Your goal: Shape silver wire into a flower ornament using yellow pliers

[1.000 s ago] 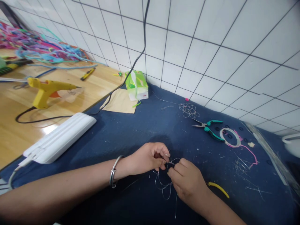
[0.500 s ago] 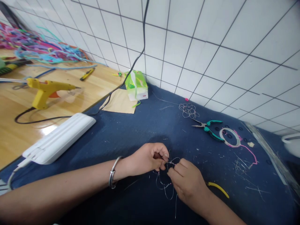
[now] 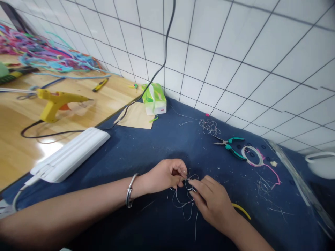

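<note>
A thin silvery wire shape with several loops and small pink beads (image 3: 178, 201) hangs between my two hands, just above the dark blue cloth (image 3: 146, 150). My left hand (image 3: 167, 177), with a metal bangle at its wrist, pinches the upper part of the wire between thumb and fingertips. On the other side, my right hand (image 3: 213, 198) has its index finger stretched along the wire and its thumb against a loop lower down. A loose wire end points down below it. Where exactly the right fingers grip is partly hidden.
Pliers with teal handles (image 3: 230, 146), a coil of looped wire (image 3: 209, 126) and a white ring (image 3: 244, 148) with pink cord lie right. A yellow handle (image 3: 242, 211) shows past my right wrist. A white power bank (image 3: 70, 155), glue gun (image 3: 56, 103) and tissue pack (image 3: 154, 99) are left.
My right hand has loosened from a tight closed grip; its index finger now stretches toward the left fingertips. My left hand keeps its pinch. The view has shifted slightly.
</note>
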Demonstrator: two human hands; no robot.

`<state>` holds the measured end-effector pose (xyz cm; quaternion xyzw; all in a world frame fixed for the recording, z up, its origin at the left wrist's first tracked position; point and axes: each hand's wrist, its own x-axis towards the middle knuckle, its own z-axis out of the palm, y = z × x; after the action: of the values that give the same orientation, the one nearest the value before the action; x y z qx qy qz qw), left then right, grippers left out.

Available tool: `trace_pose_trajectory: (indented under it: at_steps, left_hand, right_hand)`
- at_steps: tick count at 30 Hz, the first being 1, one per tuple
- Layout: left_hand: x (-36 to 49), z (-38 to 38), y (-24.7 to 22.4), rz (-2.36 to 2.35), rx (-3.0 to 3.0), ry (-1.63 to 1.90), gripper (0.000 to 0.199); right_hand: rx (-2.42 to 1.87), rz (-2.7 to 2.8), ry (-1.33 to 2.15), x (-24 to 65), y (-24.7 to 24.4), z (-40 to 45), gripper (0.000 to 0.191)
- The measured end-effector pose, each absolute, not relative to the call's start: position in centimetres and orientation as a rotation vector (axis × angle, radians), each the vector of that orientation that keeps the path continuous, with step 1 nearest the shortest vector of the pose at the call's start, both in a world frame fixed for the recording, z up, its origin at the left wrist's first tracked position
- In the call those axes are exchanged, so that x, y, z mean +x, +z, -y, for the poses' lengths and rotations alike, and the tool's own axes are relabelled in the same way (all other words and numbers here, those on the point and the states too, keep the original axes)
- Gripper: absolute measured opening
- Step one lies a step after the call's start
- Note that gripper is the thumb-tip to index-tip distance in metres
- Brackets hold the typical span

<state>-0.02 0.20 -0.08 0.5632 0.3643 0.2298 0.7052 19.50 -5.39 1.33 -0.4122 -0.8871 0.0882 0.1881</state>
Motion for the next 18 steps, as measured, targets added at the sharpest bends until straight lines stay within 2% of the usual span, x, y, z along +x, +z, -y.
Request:
trace_pose_trajectory:
  at_steps: [5, 8, 10, 18]
  left_hand:
    - [-0.5, -0.1, -0.3, -0.829, 1.289, 0.55, 0.013]
    - [-0.7, -0.1, -0.5, -0.843, 1.308, 0.56, 0.013]
    - [-0.7, 0.0, -0.5, -0.837, 1.311, 0.568, 0.014]
    - [-0.7, 0.4, -0.3, -0.84, 1.361, 0.603, 0.016]
  right_hand:
    - [-1.476, 2.471, 0.102, 22.8, 2.3, 6.4, 0.029]
    - [-1.696, 2.479, -0.144, 25.8, 1.6, 8.9, 0.057]
    - [-1.789, 2.484, -0.256, 27.2, 0.7, 11.0, 0.066]
    - [-1.848, 2.343, -0.493, 27.0, -2.1, 15.8, 0.036]
